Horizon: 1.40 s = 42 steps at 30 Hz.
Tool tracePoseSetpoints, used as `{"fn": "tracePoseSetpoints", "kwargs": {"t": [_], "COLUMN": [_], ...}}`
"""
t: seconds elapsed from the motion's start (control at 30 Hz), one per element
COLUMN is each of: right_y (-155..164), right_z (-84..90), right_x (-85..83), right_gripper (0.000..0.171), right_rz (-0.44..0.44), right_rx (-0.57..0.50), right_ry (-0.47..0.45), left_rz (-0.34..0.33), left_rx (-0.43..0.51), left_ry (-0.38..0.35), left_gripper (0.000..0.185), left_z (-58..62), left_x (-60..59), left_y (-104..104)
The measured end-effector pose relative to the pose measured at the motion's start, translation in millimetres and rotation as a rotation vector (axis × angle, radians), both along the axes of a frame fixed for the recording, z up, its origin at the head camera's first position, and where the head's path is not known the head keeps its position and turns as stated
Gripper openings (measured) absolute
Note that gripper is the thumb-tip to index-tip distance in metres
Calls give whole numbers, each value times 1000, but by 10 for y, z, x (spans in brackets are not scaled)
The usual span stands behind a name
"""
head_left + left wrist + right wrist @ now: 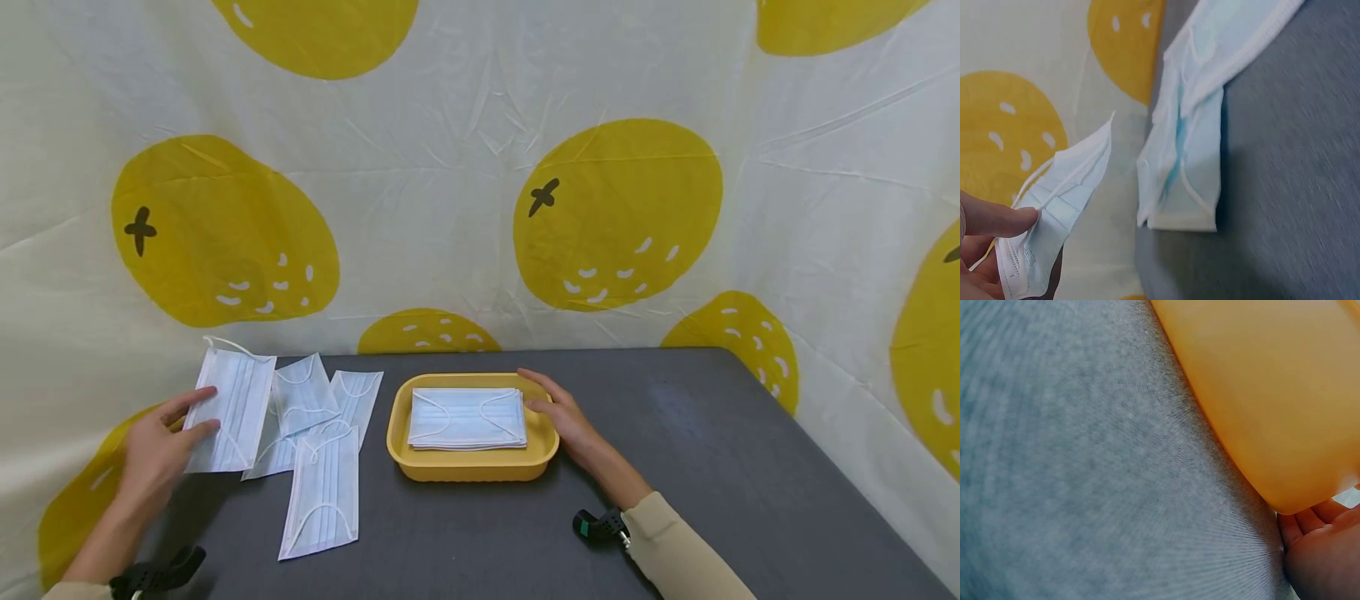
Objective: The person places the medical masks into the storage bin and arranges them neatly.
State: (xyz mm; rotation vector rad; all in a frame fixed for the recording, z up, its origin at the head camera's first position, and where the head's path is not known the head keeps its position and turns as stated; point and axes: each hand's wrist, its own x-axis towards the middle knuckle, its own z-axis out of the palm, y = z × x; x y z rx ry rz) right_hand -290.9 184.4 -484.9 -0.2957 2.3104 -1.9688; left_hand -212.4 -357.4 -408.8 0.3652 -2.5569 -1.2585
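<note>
My left hand [161, 442] pinches the left edge of a pale blue face mask [232, 408] at the table's left rim; in the left wrist view the thumb lies on that mask [1054, 219], which is lifted off the table. Several more masks [318, 442] lie spread beside it, overlapping [1185, 162]. A yellow tray [472, 467] at the middle holds a neat stack of masks [467, 418]. My right hand [562, 412] rests against the tray's right rim with fingers nearly straight. The right wrist view shows the tray wall [1272, 394] above the palm [1322, 556].
The dark grey table [712, 450] stretches to the right of the tray. A cream cloth with big yellow fruit prints [615, 217] hangs behind and around the table. Black wrist straps [600, 525] sit on both forearms.
</note>
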Motion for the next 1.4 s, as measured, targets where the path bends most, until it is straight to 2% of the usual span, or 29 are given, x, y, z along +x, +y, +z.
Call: {"fn": "tracePoseSetpoints", "kwargs": {"t": [0.23, 0.4, 0.53, 0.77, 0.93, 1.4], "right_y": [-3, -5, -23, -71, -87, -80], "right_z": [-7, -7, -7, -17, -20, -24], "right_x": [1, 1, 7, -2, -6, 5], "right_gripper": [55, 55, 55, 56, 56, 55], "right_rz": [-5, -16, -10, 9, 10, 8], "right_rx": [3, 2, 1, -9, -3, -13], "right_ry": [-7, -8, -2, 5, 13, 17], "left_rz": [-54, -110, -126, -128, -147, -184], "left_rx": [-10, -13, -9, 115, 170, 332], "left_ry": [7, 57, 98, 89, 100, 110], "left_gripper": [56, 53, 52, 53, 52, 50], "left_z": [116, 175, 188, 152, 118, 135], "left_x": [-88, -170, -214, -281, -332, -496], "left_y": [231, 432, 615, 914, 1102, 1540]}}
